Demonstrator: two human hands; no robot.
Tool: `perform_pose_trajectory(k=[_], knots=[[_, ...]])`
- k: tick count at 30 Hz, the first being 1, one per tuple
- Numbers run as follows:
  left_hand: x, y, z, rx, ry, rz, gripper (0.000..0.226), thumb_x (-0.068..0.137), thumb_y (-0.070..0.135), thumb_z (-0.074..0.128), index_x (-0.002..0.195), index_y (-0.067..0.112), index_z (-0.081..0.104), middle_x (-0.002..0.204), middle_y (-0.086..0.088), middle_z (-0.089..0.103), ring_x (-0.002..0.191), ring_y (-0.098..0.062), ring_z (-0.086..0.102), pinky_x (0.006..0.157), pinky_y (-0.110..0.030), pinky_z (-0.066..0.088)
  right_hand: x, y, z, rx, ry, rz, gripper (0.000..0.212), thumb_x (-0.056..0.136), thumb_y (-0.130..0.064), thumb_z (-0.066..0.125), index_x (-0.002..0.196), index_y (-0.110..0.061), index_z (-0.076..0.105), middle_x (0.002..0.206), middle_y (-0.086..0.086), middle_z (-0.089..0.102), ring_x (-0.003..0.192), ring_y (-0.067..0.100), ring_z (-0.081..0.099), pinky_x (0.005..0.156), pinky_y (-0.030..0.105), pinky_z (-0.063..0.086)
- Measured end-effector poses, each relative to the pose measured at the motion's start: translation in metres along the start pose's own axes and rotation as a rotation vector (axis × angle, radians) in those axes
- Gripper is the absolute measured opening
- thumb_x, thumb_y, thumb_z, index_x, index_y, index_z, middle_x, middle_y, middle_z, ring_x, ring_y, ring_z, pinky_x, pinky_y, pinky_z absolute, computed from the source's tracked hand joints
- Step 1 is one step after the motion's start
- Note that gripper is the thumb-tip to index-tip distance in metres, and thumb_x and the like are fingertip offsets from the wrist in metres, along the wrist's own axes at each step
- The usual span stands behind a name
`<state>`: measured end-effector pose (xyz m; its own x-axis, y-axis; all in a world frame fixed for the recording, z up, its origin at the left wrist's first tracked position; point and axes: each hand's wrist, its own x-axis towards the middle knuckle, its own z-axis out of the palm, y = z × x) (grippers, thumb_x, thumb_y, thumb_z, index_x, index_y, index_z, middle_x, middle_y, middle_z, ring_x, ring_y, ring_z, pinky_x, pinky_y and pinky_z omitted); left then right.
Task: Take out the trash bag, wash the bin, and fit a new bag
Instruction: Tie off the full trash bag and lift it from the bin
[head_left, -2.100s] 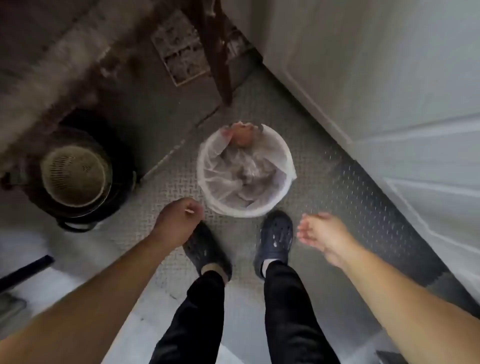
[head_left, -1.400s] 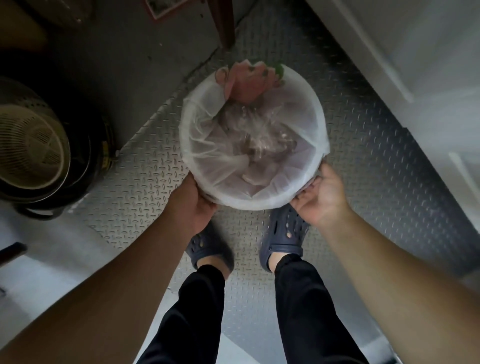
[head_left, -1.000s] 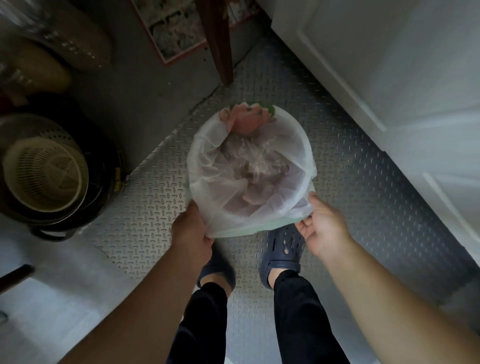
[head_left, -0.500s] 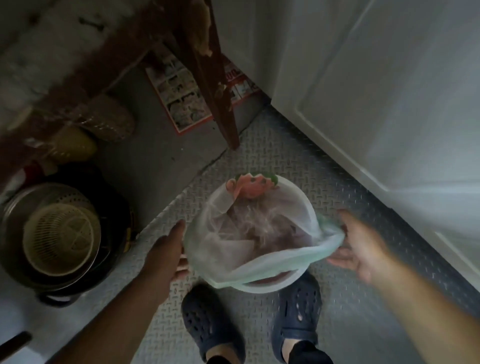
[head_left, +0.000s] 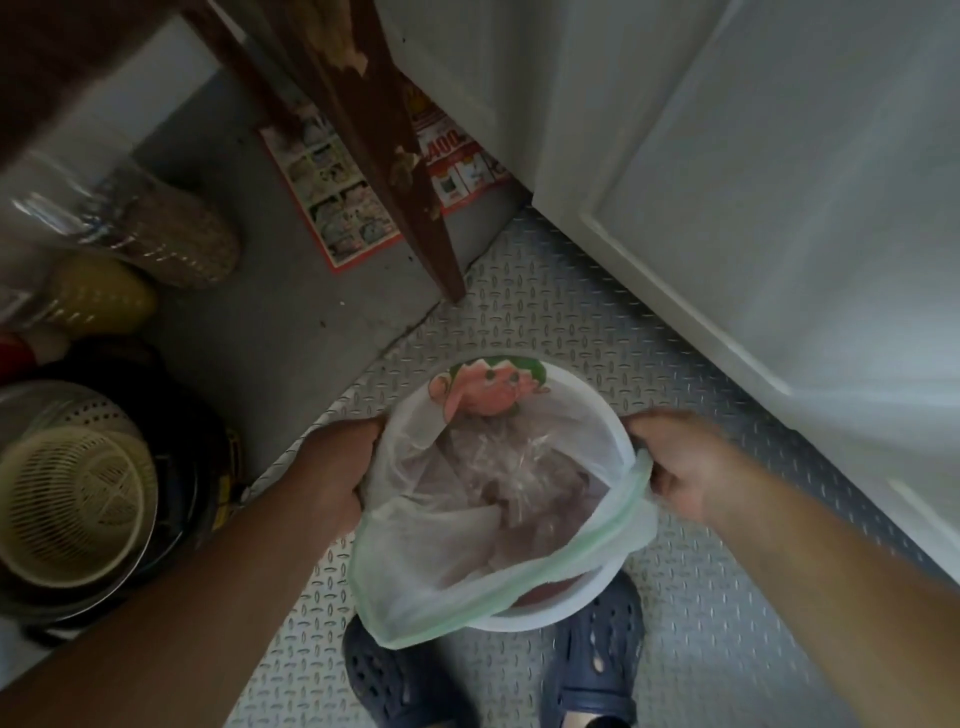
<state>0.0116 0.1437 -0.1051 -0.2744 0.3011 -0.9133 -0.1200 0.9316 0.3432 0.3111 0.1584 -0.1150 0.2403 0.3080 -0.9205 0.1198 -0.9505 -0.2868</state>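
A round white bin (head_left: 597, 410) stands on the metal tread-plate floor just ahead of my feet. Inside it sits a thin translucent trash bag (head_left: 415, 551) with a pale green rim, holding crumpled wrappers and an orange-and-green printed packet (head_left: 483, 395). The bag's near rim is off the bin and hangs loose over its front edge. My left hand (head_left: 332, 473) grips the bag's edge on the bin's left side. My right hand (head_left: 680, 467) grips the bag's edge on the right side.
A brown wooden leg (head_left: 395, 156) stands just behind the bin. A white panelled door (head_left: 753, 208) fills the right. At left sit a cream plastic colander in a dark pot (head_left: 72, 504), a woven basket (head_left: 176, 234) and a printed flyer (head_left: 343, 197) on grey floor.
Both hands went to the bin's sides, peeled the bag's near rim off the bin, then moved up along the rim. The camera tilted up toward the door.
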Motion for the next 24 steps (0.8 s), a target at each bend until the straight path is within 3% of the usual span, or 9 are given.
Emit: perform_pose_trajectory(k=[3, 6, 10, 13, 15, 18, 21, 22, 24], knots=[[-0.004, 0.012, 0.002, 0.205, 0.239, 0.245, 0.009, 0.087, 0.007, 0.063, 0.087, 0.007, 0.071, 0.083, -0.015, 0.069, 0.077, -0.028, 0.064, 0.069, -0.032, 0.051, -0.002, -0.006, 0.001, -0.133, 0.145, -0.256, 0.01, 0.083, -0.015, 0.071, 0.073, -0.017, 0.071, 0.07, 0.001, 0.072, 0.068, 0.02, 0.068, 0.057, 0.026, 0.048], [-0.019, 0.024, -0.001, 0.349, 0.385, 0.478, 0.004, 0.088, 0.015, 0.064, 0.088, 0.012, 0.067, 0.075, -0.003, 0.063, 0.063, -0.016, 0.056, 0.054, -0.023, 0.042, -0.017, -0.011, -0.007, -0.212, 0.247, -0.483, 0.017, 0.088, -0.027, 0.067, 0.071, -0.021, 0.067, 0.06, -0.01, 0.067, 0.051, 0.003, 0.062, 0.052, 0.022, 0.043], [-0.042, 0.031, -0.011, 0.327, 0.455, 0.653, 0.008, 0.092, 0.019, 0.065, 0.091, 0.014, 0.059, 0.075, 0.003, 0.057, 0.066, -0.013, 0.053, 0.064, -0.029, 0.041, -0.047, -0.014, -0.023, -0.199, 0.308, -0.617, 0.014, 0.092, -0.028, 0.063, 0.079, -0.023, 0.068, 0.071, -0.008, 0.07, 0.064, 0.008, 0.066, 0.058, 0.026, 0.049], [-0.055, 0.02, -0.023, 0.343, 0.499, 0.695, 0.01, 0.093, 0.017, 0.063, 0.09, 0.014, 0.054, 0.076, 0.003, 0.054, 0.065, -0.006, 0.048, 0.058, -0.02, 0.038, -0.067, -0.007, -0.036, -0.157, 0.311, -0.655, 0.011, 0.093, -0.023, 0.061, 0.084, -0.021, 0.068, 0.079, -0.004, 0.071, 0.07, 0.014, 0.067, 0.062, 0.027, 0.048], [-0.062, 0.007, -0.034, 0.381, 0.514, 0.678, 0.01, 0.092, 0.015, 0.063, 0.09, 0.012, 0.054, 0.076, 0.003, 0.054, 0.065, -0.003, 0.048, 0.053, -0.009, 0.033, -0.079, 0.001, -0.043, -0.173, 0.301, -0.664, 0.011, 0.093, -0.02, 0.062, 0.084, -0.023, 0.067, 0.079, -0.005, 0.071, 0.066, 0.006, 0.065, 0.058, 0.024, 0.046], [-0.067, -0.013, -0.047, 0.431, 0.507, 0.659, 0.011, 0.09, 0.014, 0.066, 0.089, 0.014, 0.054, 0.076, 0.006, 0.054, 0.067, -0.002, 0.05, 0.055, -0.009, 0.031, -0.089, 0.015, -0.05, -0.236, 0.278, -0.701, 0.015, 0.092, -0.016, 0.062, 0.082, -0.026, 0.066, 0.075, -0.008, 0.069, 0.06, -0.004, 0.061, 0.054, 0.013, 0.047], [-0.066, -0.031, -0.054, 0.404, 0.453, 0.651, 0.018, 0.086, 0.017, 0.072, 0.093, 0.02, 0.056, 0.083, 0.011, 0.059, 0.075, -0.002, 0.056, 0.062, -0.012, 0.037, -0.094, 0.025, -0.054, -0.189, 0.253, -0.727, 0.013, 0.091, -0.02, 0.063, 0.083, -0.029, 0.067, 0.078, -0.013, 0.072, 0.067, -0.006, 0.064, 0.057, 0.004, 0.045], [-0.066, -0.036, -0.055, 0.388, 0.418, 0.628, 0.021, 0.085, 0.023, 0.075, 0.096, 0.022, 0.057, 0.088, 0.01, 0.062, 0.08, -0.006, 0.06, 0.066, -0.017, 0.043, -0.095, 0.028, -0.056, -0.145, 0.229, -0.721, 0.009, 0.092, -0.027, 0.062, 0.088, -0.031, 0.069, 0.085, -0.016, 0.072, 0.074, -0.005, 0.065, 0.063, 0.005, 0.047], [-0.065, -0.045, -0.059, 0.209, 0.327, 0.512, 0.029, 0.085, 0.047, 0.069, 0.099, 0.023, 0.062, 0.098, 0.003, 0.067, 0.089, -0.015, 0.063, 0.075, -0.035, 0.053, -0.091, 0.037, -0.059, 0.04, 0.162, -0.659, 0.022, 0.095, -0.037, 0.05, 0.103, -0.03, 0.069, 0.101, -0.011, 0.073, 0.094, 0.004, 0.068, 0.078, 0.02, 0.053]])
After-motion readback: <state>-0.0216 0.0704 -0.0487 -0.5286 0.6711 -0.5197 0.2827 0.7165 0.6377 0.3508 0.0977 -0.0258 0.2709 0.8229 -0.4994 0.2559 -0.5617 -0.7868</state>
